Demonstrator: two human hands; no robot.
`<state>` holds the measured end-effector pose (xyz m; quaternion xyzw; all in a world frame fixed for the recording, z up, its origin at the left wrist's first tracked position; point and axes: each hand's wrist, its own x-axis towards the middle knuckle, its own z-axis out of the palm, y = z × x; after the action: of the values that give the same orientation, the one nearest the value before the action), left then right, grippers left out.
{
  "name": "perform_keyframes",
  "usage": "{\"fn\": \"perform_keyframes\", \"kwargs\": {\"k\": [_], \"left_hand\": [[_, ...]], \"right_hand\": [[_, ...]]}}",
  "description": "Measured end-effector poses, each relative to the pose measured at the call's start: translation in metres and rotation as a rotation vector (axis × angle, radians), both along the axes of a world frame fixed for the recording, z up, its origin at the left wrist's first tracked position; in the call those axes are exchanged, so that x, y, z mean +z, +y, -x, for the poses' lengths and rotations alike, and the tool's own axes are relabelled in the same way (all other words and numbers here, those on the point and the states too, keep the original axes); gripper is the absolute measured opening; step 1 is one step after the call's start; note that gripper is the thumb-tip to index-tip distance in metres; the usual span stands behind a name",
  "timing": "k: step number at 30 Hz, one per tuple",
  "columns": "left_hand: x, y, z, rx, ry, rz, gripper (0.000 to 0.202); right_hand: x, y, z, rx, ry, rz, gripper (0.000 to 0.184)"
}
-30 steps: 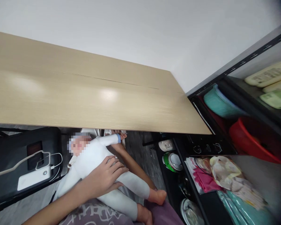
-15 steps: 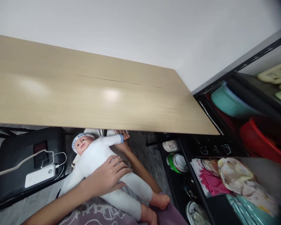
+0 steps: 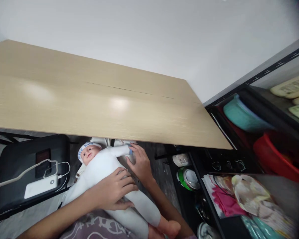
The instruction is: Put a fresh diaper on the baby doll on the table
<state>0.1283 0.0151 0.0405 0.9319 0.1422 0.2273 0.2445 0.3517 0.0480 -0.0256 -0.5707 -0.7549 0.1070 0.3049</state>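
A baby doll (image 3: 102, 166) in a white suit and a blue-trimmed cap lies on its back across my lap, head toward the table edge. My left hand (image 3: 116, 192) lies over its belly with the fingers wrapped round the torso. My right hand (image 3: 139, 162) curls round the doll's outstretched arm at the blue cuff, just below the edge of the light wooden table (image 3: 89, 106). The doll's bare feet (image 3: 169, 229) stick out at the bottom of the view.
A black chair (image 3: 15, 166) on the left carries a white power bank (image 3: 41, 186) with a cable. On the right a black shelf rack (image 3: 239, 156) holds a teal basin (image 3: 241, 114), a red basin (image 3: 276, 156), cloths (image 3: 224, 196) and a green-and-white pot (image 3: 188, 174).
My right hand has drawn back from under the table and now shows, closed on the doll's cuffed arm. The left hand stays on the doll's belly. The view has shifted slightly.
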Motion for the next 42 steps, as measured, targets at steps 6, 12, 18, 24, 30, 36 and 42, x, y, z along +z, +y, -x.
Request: {"fn": "perform_keyframes", "kwargs": {"k": [6, 12, 18, 24, 30, 36, 42], "left_hand": [[0.004, -0.014, 0.016, 0.11, -0.096, 0.05, 0.032], [-0.064, -0.071, 0.121, 1.024, -0.27, 0.113, 0.009], [-0.098, -0.103, 0.165, 1.233, -0.081, 0.757, 0.068], [-0.055, -0.089, 0.142, 1.176, -0.32, 0.807, 0.081], [0.003, -0.015, 0.148, 0.883, -0.051, 0.5, 0.066], [0.059, 0.098, 0.094, 0.756, 0.076, 0.257, 0.064], [0.059, 0.163, 0.084, 0.71, 0.188, 0.129, 0.075]], "right_hand": [[0.017, 0.056, 0.047, 0.263, -0.259, 0.322, 0.032], [0.054, 0.051, 0.074, 0.427, -0.308, 0.227, 0.015], [0.095, 0.037, 0.082, 0.496, -0.223, 0.094, 0.016], [0.143, 0.003, 0.033, 0.435, -0.034, 0.036, 0.033], [0.158, -0.017, -0.048, 0.147, -0.021, 0.086, 0.05], [0.123, 0.025, -0.087, -0.072, 0.043, -0.067, 0.037], [0.086, 0.071, -0.094, -0.132, 0.025, -0.105, 0.037]]}}
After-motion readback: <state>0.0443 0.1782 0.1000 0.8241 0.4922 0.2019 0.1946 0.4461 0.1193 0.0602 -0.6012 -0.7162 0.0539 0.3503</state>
